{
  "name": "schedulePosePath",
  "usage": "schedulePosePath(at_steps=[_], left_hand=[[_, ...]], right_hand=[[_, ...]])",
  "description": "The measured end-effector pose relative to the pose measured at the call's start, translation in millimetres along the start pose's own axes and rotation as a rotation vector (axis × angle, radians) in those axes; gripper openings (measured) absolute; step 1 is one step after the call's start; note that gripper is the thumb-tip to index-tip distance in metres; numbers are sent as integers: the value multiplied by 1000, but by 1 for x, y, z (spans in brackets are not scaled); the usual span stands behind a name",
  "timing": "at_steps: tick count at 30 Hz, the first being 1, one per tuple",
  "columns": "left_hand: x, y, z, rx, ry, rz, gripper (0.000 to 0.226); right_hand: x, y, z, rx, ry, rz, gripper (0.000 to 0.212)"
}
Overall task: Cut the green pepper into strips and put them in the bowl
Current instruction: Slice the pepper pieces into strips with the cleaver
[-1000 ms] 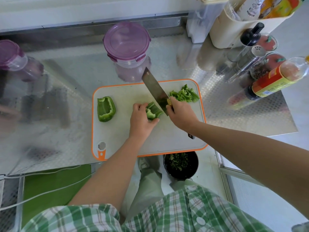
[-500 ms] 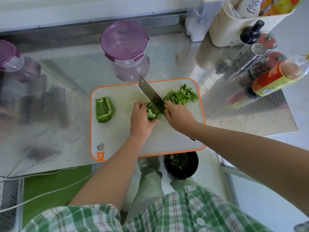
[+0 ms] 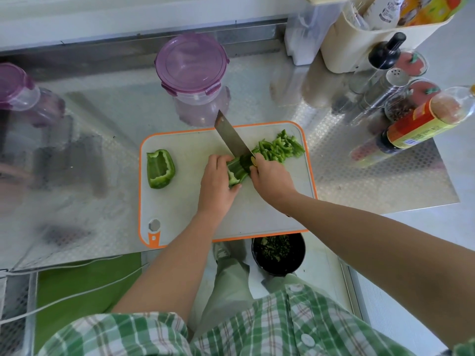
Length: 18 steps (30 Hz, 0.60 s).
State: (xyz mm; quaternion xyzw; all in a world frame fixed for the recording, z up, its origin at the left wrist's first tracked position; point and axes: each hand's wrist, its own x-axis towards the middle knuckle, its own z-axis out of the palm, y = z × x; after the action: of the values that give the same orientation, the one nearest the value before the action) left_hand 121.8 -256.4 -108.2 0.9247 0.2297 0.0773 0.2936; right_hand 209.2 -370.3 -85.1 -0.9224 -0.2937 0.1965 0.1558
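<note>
Steel bench (image 3: 102,155), cutting board (image 3: 185,201): left hand (image 3: 218,181) grips pepper piece (image 3: 237,169); right hand (image 3: 272,179) grips knife (image 3: 231,137), blade on pepper.

Count: 1 cutting board (image 3: 180,206), 1 knife (image 3: 231,136), 2 uncut greens: pepper half (image 3: 160,169), pepper piece (image 3: 237,170); 1 strip pile (image 3: 280,147), strips too many to count; 2 hands: left hand (image 3: 217,181), right hand (image 3: 272,176); 1 black bowl (image 3: 279,253); 2 purple-lidded tubs: middle tub (image 3: 191,62), left tub (image 3: 15,86); 1 shaker (image 3: 385,83)
</note>
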Motion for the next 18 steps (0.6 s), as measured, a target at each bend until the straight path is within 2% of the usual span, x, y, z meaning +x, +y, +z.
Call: schedulePosePath(at_steps=[3,9,14,18], left_hand=[[2,1,-2,28,-18,-4,62],[4,-3,0,-67,-18,-187,69],[6,-2,-2,-79,-45,-202,70],[9,-1,-2,-142,-55,-255,70]], right_hand=[[1,-2,0,1,-3,7,17],[-4,12,-6,-95,-53,-69,14],[3,11,-10,95,67,-52,15],[3,6,-19,63,24,-115,14]])
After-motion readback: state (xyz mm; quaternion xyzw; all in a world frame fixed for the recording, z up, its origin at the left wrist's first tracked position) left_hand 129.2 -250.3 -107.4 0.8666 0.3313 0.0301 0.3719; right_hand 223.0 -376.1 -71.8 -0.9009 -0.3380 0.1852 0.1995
